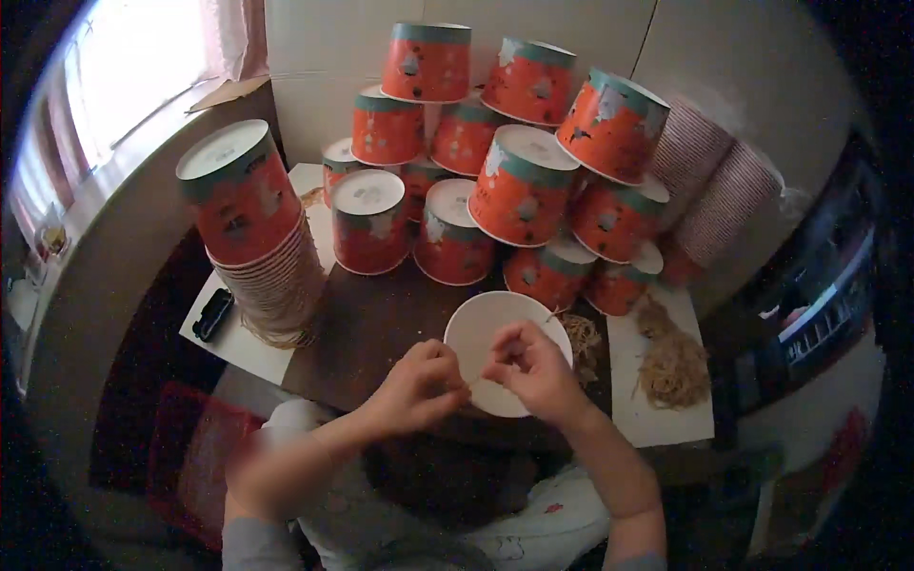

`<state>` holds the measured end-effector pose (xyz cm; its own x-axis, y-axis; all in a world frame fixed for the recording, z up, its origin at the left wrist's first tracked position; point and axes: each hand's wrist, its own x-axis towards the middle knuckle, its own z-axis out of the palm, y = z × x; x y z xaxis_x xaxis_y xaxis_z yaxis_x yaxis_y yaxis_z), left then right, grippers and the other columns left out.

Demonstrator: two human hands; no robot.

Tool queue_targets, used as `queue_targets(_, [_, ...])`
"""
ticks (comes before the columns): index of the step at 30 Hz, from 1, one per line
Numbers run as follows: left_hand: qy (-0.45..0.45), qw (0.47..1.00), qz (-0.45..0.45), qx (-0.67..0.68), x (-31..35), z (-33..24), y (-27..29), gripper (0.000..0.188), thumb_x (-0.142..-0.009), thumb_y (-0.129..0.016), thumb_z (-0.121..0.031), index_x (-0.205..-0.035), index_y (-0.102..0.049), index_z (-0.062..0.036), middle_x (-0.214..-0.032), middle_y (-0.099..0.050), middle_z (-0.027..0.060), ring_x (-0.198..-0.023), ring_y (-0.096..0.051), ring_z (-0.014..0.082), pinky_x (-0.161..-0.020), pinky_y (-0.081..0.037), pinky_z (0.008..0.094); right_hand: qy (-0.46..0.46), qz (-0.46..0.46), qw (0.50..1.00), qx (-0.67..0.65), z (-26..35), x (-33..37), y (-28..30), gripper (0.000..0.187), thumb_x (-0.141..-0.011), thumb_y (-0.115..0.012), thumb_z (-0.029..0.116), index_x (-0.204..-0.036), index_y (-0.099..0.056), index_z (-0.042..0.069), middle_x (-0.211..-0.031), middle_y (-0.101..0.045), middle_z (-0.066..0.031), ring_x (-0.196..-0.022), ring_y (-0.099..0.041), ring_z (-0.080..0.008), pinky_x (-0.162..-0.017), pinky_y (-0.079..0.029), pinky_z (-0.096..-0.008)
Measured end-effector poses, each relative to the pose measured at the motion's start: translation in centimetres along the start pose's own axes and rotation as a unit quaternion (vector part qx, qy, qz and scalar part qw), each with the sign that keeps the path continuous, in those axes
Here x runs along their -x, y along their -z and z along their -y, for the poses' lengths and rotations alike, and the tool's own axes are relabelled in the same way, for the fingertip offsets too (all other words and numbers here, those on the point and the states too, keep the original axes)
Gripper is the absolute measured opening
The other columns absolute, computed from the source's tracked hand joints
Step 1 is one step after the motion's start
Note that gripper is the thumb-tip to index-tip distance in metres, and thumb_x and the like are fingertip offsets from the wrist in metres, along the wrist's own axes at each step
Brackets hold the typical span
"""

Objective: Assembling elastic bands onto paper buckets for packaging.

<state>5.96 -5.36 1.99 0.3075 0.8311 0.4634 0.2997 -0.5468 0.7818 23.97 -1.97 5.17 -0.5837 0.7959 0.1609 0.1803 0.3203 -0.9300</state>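
Bucket (pixel 482 330) gapes beside left hand (pixel 417 388) and beneath right hand (pixel 543 377), fingers pinched, on what I cannot tell.

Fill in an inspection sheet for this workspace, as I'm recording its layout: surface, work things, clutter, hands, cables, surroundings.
Surface: dark tabletop, pale board at right, another at left.
Work things: open bucket, white inside; orange buckets piled upside down behind; nested stack at left, more at right.
Clutter: straw-coloured tangle on the right board; smaller tangle beside the open bucket; small black object at left.
Hands: left hand at the open bucket's near-left rim, right hand over its mouth; anything pinched is unclear.
Cables: nothing seen.
Surroundings: bright window, pinkish curtain.
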Motion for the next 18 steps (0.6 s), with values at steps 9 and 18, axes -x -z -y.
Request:
queue_targets(9, [0.005, 0.999, 0.01, -0.049, 0.3, 0.6, 0.0, 0.013, -0.064, -0.066, -0.015, -0.071, -0.056, -0.009, -0.082, -0.047, 0.0073, -0.085, -0.043, 0.0234, -0.074, -0.035, 0.0335, 0.002, -0.051, 0.969, -0.242, 1.0, 0.0, 1.6, 0.025, -0.075, -0.059, 0.004, -0.092, -0.042, 0.006, -0.082, -0.048, -0.0005, -0.075, -0.048, -0.0068, -0.07, -0.042, -0.0204])
queue_targets(18, [0.026, 0.998, 0.007, -0.055, 0.1, 0.8, -0.2, 0.014, -0.062, -0.069, -0.016, -0.071, -0.06, -0.0104, -0.082, -0.047, 0.0052, -0.085, -0.043, 0.0214, -0.074, -0.035, 0.0317, 0.019, -0.038, 0.981, -0.189, 1.2, -0.1, 1.8, 0.02, -0.078, -0.057, 0.005, -0.093, -0.045, 0.004, -0.082, -0.049, -0.003, -0.078, -0.051, -0.0108, -0.072, -0.044, -0.0237])
